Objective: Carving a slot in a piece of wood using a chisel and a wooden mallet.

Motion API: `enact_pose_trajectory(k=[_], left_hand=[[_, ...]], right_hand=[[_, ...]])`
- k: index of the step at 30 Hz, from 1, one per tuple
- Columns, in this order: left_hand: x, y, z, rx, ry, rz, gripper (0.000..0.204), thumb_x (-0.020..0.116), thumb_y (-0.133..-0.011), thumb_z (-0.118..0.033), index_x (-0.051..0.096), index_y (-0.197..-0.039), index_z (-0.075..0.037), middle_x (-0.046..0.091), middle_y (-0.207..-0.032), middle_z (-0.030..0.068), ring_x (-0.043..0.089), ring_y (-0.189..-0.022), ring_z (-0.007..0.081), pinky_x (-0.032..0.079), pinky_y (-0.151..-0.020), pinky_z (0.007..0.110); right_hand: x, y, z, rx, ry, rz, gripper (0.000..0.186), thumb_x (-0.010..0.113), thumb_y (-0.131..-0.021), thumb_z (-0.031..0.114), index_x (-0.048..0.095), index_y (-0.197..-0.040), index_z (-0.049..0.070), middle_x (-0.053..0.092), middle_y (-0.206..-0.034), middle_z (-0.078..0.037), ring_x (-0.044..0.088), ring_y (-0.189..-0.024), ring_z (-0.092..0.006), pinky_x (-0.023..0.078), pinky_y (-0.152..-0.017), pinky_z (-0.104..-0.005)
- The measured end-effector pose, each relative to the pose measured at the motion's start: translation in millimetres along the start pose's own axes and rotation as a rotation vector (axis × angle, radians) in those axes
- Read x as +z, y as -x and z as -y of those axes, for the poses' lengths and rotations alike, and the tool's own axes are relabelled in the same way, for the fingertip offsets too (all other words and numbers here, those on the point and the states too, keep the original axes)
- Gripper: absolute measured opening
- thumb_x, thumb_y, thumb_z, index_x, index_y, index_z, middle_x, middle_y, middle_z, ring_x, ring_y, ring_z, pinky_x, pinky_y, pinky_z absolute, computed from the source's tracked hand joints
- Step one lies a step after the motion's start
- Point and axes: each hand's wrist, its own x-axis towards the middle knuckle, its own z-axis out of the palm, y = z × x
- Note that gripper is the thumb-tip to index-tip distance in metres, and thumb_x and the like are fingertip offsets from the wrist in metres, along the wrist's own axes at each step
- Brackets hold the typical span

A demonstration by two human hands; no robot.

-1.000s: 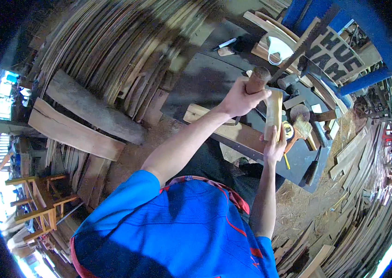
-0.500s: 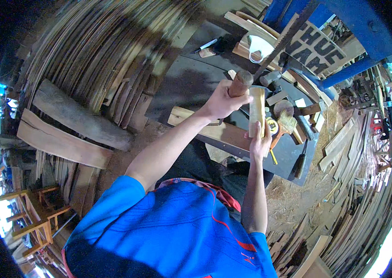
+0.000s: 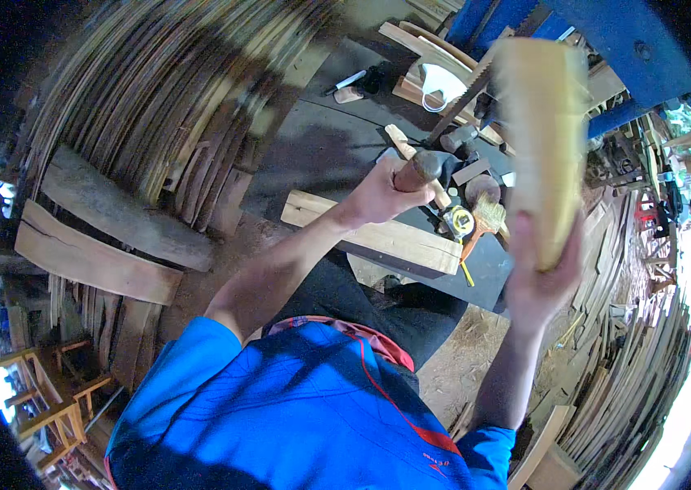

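Note:
My left hand (image 3: 376, 194) is closed round a thick, round wooden tool handle (image 3: 419, 170), its worn end facing up. The lower end of that tool is hidden by the hand. Beneath it, along the near edge of the dark bench (image 3: 280, 167), lies a pale wooden board (image 3: 403, 241). My right hand (image 3: 546, 282) grips the lower end of a long, pale wooden block (image 3: 546, 147). Raised to the right, well apart from the handle, the block is smeared by motion. A yellow tape measure (image 3: 460, 220) and a brush with an orange handle (image 3: 488, 214) rest right of my left hand.
A saw (image 3: 464, 106), a white face mask (image 3: 441, 86) and wood offcuts lie toward the bench's far side. Blue machine framing (image 3: 631, 49) stands at the far right. Stacked planks (image 3: 190, 90) fill the left, and more wood strips (image 3: 639, 384) cover the right floor.
My right hand has swung the wooden block up and to the right, away from the handle. My left hand still grips the handle, and the board below shows more fully.

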Motion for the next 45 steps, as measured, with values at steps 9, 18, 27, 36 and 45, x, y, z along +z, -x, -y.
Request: enact_pose_trajectory(k=[9,18,27,36,45], left_hand=[[4,4,14,-0.034,0.035,-0.039,0.027,0.067,-0.087,-0.01,0.052,-0.064,-0.007,0.041,-0.062,-0.0096,0.036,-0.06,0.0007,0.026,-0.052,0.025],[2,7,11,0.029,0.262,0.015,0.017,0.062,-0.088,0.0,0.065,-0.105,0.001,0.066,-0.102,0.0023,0.059,-0.095,0.0074,0.047,-0.079,0.022],[7,3,23,0.043,-0.048,0.035,0.007,0.067,-0.084,-0.009,0.064,-0.082,-0.002,0.05,-0.063,-0.0056,0.041,-0.061,0.0039,0.035,-0.056,0.026],[-21,3,5,-0.169,0.103,0.123,0.016,0.069,-0.083,-0.011,0.054,-0.078,-0.008,0.049,-0.063,-0.004,0.047,-0.055,0.0052,0.036,-0.049,0.024],[-50,6,-7,-0.148,0.267,-0.07,0.016,0.061,-0.084,-0.005,0.048,-0.094,-0.008,0.052,-0.08,0.0023,0.053,-0.069,0.0111,0.051,-0.064,0.031]], right_hand=[[-13,-6,17,-0.135,0.157,0.161,0.037,0.072,-0.084,0.015,0.059,-0.114,-0.003,0.066,-0.084,-0.008,0.061,-0.073,-0.0126,0.05,-0.066,-0.0271],[-13,6,21,-0.097,0.313,0.439,0.043,0.074,-0.083,0.016,0.057,-0.119,-0.001,0.067,-0.09,-0.011,0.066,-0.078,-0.0165,0.052,-0.072,-0.0297],[-7,10,13,-0.053,0.237,0.4,0.047,0.076,-0.082,0.022,0.057,-0.117,-0.004,0.069,-0.088,-0.014,0.067,-0.075,-0.0196,0.053,-0.069,-0.0327],[60,54,-98,0.408,-0.475,-0.095,0.034,0.057,-0.098,0.024,0.056,-0.116,-0.005,0.063,-0.089,-0.011,0.063,-0.064,-0.0156,0.052,-0.057,-0.0279],[134,118,-212,0.685,-0.355,-0.148,0.031,0.06,-0.097,0.024,0.059,-0.112,-0.004,0.062,-0.081,-0.006,0.057,-0.058,-0.0097,0.045,-0.049,-0.0235]])
